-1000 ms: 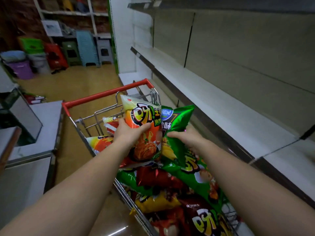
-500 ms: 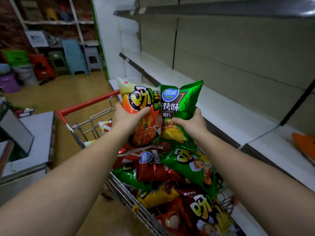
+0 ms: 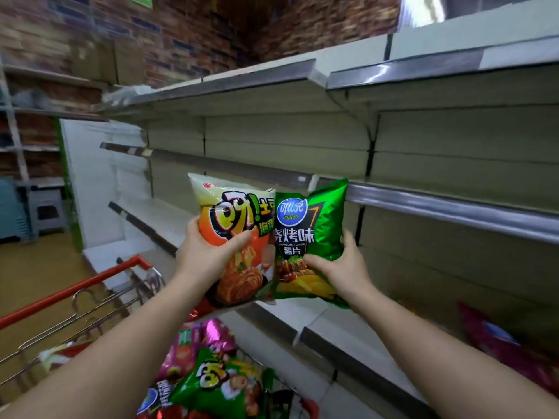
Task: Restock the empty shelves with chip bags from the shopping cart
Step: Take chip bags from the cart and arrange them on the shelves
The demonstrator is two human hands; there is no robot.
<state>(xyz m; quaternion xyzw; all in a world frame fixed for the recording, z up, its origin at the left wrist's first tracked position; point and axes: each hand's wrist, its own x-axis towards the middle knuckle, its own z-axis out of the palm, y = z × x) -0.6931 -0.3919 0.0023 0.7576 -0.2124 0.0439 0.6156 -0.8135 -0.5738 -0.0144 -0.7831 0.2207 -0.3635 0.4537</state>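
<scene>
Several bare shelves [image 3: 408, 152] fill the right side of the view, running away to the left in tiers, and the shopping cart [image 3: 78, 285] stands below and to the left with more chip bags [image 3: 217, 385] heaped in its basket. Both bags in hand are held up in front of the middle shelf [image 3: 453, 207], clear of the cart and not yet resting on any board.

The left hand [image 3: 208, 255] grips the orange bag [image 3: 236, 234], thumb across its front and fingers behind. The right hand [image 3: 341, 267] grips the green bag [image 3: 305, 237] low down on its right side. The two bags touch along their inner edges.

Each bag stands nearly upright, long axis vertical, printed face toward the wearer, top seam uppermost; the orange one leans a little left.

To do this well, I would carry them over the shelf lip one side at a time, set the bottom seams down first, keep the fronts facing out, and hold lightly so the chips are not crushed.
</scene>
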